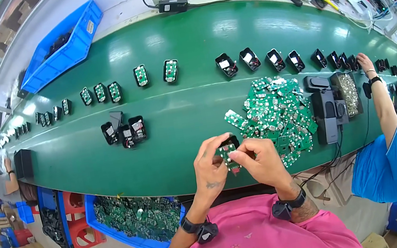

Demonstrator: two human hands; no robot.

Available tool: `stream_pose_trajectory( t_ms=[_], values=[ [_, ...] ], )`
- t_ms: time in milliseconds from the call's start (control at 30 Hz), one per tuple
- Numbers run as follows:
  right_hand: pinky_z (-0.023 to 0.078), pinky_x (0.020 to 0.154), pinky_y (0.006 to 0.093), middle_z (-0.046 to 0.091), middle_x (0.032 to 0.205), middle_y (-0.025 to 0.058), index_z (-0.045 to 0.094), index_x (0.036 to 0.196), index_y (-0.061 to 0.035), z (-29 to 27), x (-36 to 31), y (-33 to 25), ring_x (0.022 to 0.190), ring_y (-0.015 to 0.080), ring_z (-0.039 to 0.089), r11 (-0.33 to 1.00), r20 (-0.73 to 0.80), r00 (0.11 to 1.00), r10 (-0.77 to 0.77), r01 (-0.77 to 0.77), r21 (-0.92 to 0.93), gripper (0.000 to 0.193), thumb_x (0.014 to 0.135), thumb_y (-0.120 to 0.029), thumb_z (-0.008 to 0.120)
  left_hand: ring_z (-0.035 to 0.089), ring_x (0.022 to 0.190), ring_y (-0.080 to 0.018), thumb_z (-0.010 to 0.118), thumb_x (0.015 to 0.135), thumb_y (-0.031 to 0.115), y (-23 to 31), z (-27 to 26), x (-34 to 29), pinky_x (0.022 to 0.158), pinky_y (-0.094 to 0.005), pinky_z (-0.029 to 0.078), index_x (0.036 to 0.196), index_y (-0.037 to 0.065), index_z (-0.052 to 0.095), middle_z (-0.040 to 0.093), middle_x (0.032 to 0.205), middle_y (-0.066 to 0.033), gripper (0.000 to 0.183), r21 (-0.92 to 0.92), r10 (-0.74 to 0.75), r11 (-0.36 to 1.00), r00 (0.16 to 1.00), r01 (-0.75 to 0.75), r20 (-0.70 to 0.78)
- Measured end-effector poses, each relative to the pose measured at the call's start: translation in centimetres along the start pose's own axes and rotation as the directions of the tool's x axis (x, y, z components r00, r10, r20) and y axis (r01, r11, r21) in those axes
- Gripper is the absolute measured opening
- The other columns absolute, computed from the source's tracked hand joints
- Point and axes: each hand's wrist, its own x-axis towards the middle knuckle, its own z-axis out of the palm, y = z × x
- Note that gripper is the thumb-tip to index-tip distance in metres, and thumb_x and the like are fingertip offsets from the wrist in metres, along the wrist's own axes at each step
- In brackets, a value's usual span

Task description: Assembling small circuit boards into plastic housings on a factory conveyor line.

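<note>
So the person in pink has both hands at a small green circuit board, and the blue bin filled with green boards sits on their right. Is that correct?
Not quite: the head view shows the blue bin filled with green boards on the left, not the right. The left hand and right hand are indeed at a small green circuit board.

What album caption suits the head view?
Left hand and right hand hold a green circuit board and black case near piled boards.

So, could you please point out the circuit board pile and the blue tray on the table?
Circuit board pile [279,117]: head view, middle of the heap.
Blue tray [66,57]: head view, near side wall.
</note>
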Motion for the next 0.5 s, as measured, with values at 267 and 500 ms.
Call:
stream_pose_trajectory(
  t_ms=[267, 500],
  values=[
    [0.035, 0.048, 0.0338, 0.054, 0.06, 0.0087, 0.065, 0.075, 0.0025, 0.5, -0.2, -0.6, 0.051, 0.0171, 0.048, 0.988, -0.067, 0.991, -0.115, 0.107, -0.111, 0.023, 0.089, -0.016, 0.07, 0.059, 0.066, -0.0103, 0.055, 0.083, -0.011, 2.0, -0.2, -0.9, 0.059, -0.0255, 0.049, 0.138, 0.007, 0.055, 0.067, 0.105, -0.0125, 0.058, 0.022, -0.125, 0.991, 0.983, 0.129, -0.132],
    [0.039, 0.048, 0.037, 0.057, 0.061, 0.0118, 0.062, 0.073, 0.0017, 0.8, -0.3, -0.5, 0.051, 0.025, 0.054, 0.983, -0.054, 0.998, -0.038, 0.027, -0.184, 0.026, 0.091, -0.016, 0.069, 0.061, 0.071, -0.0061, 0.052, 0.088, -0.01, 1.3, -1.3, -1.7, 0.064, -0.0256, 0.053, 0.139, 0.003, 0.051, 0.066, 0.103, -0.0106, 0.053, -0.107, -0.181, 0.977, 0.983, 0.182, 0.016]
  ],
)
